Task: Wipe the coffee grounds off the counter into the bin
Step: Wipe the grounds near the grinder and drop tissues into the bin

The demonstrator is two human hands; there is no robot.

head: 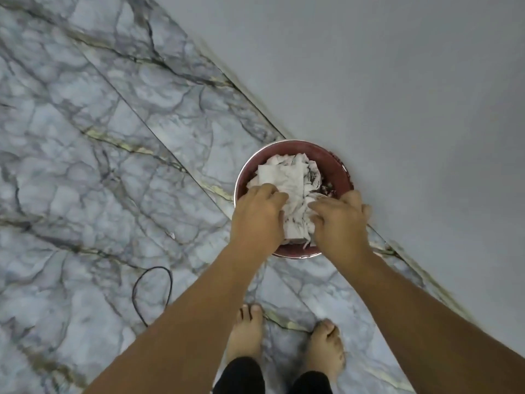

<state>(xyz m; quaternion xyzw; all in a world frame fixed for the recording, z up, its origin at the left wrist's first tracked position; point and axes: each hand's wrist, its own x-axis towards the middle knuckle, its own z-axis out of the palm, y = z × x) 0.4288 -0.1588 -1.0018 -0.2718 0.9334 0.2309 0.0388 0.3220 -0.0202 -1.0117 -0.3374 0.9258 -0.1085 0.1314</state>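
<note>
A round dark-red bin [335, 163] stands on the marble floor against a grey wall. It is filled with crumpled white paper towels [287, 177], some stained with dark coffee grounds [314, 177]. Both hands hover over the bin's near side. My left hand [257, 214] and my right hand [339, 220] each pinch the same white paper towel [295, 220] between them, over the bin's opening. The counter is out of view.
The grey wall [397, 81] runs diagonally along the right. A black cable [153, 291] loops on the marble floor [113, 166] at lower left. My two bare feet [284, 342] stand just short of the bin.
</note>
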